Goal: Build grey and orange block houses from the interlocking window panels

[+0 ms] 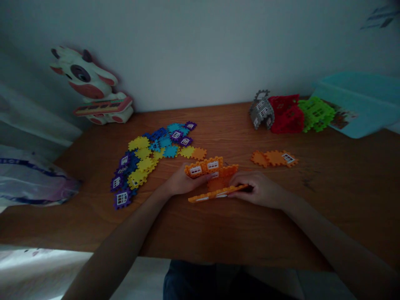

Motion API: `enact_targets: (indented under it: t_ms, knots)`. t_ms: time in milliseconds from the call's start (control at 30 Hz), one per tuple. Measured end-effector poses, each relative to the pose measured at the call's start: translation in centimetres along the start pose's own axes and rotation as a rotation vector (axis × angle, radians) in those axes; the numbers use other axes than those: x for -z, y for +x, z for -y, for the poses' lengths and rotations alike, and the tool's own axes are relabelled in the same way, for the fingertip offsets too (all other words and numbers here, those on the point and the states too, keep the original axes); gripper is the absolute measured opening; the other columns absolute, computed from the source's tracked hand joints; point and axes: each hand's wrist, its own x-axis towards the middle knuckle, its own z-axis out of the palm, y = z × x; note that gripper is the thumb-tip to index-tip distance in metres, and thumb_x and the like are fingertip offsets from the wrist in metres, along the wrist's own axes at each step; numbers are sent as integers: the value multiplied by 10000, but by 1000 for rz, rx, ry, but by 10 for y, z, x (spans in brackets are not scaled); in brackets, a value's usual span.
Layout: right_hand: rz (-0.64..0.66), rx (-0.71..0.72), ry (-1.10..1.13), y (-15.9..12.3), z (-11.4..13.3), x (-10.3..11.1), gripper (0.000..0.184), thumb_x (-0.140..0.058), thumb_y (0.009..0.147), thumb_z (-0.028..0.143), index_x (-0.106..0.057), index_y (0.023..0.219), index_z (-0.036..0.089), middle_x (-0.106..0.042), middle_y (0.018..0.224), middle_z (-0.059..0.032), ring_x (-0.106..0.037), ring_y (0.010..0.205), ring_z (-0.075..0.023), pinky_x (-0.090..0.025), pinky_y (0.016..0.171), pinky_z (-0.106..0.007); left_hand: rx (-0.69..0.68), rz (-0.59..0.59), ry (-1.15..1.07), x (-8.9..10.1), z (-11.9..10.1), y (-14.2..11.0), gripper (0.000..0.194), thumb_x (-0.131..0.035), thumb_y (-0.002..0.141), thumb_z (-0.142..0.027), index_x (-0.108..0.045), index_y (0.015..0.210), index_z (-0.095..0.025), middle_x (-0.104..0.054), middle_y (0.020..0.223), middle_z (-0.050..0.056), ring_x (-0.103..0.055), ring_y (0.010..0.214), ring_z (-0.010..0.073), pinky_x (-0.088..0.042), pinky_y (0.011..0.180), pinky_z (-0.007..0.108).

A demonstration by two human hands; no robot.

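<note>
Orange interlocking plastic wall panels [212,166] with two white windows sit under the left hand [184,181], its fingers [203,177] closed over them, while the right hand [259,189] clenches the end of a long orange plastic strip [212,193] running just in front of the panels. Both hands work on a brown wooden worktop [343,208], well back from its front edge; its rear edge meets a white wall [200,50]. Just beyond the left hand spreads one loose pile of blue, purple and yellow plastic tiles [140,162]. To the right, near the right hand, lies one flat run of orange plastic tiles [275,158]. Three built plastic houses, grey [261,110], red [286,114] and green [315,114], stand touching in a row by the wall, beside one turquoise plastic tray [353,106]. One white cow-shaped toy [90,83] stands at the far left corner.
</note>
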Motion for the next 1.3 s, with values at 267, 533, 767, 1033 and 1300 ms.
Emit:
enact_targets:
  t_ms: [267, 533, 767, 1033, 1300]
  knots:
    - [91, -4, -52, 8, 12, 8, 332, -648, 937, 508, -732, 835, 204, -729, 819, -45, -659, 749, -187, -474, 713, -312, -62, 6, 40, -1, 2, 1, 299, -556, 959, -416, -743, 973, -183, -763, 875, 36, -703, 802, 183, -579, 785, 280]
    - [43, 5, -108, 5, 9, -1, 384, -613, 962, 494, -673, 720, 203, -676, 716, -39, -613, 653, -174, -439, 647, -303, -67, -3, -10, -3, 1, 1, 298, -591, 948, -408, -750, 1027, -169, -775, 938, 56, -699, 810, 182, -577, 788, 283]
    - [5, -35, -52, 4, 1, -1, 347, -643, 930, 534, -730, 808, 221, -733, 799, -44, -659, 709, -188, -482, 697, -309, 12, -96, -152, -8, 5, 2, 281, -691, 879, -367, -755, 1032, -140, -786, 970, 75, -716, 820, 198, -593, 777, 308]
    - [4, -170, 61, 14, 9, 19, 361, -758, 824, 541, -768, 983, 216, -775, 965, -54, -703, 857, -225, -534, 765, -334, 45, -244, -261, -14, 16, 4, 379, -668, 887, -499, -708, 796, -134, -707, 738, 36, -624, 637, 149, -511, 573, 242]
    - [21, -255, 255, 31, 19, 11, 408, -744, 828, 537, -785, 1127, 262, -792, 1084, -45, -732, 970, -262, -584, 849, -381, 15, -309, -304, -19, 10, 9, 378, -716, 854, -497, -737, 768, -129, -726, 725, 29, -629, 615, 139, -493, 547, 218]
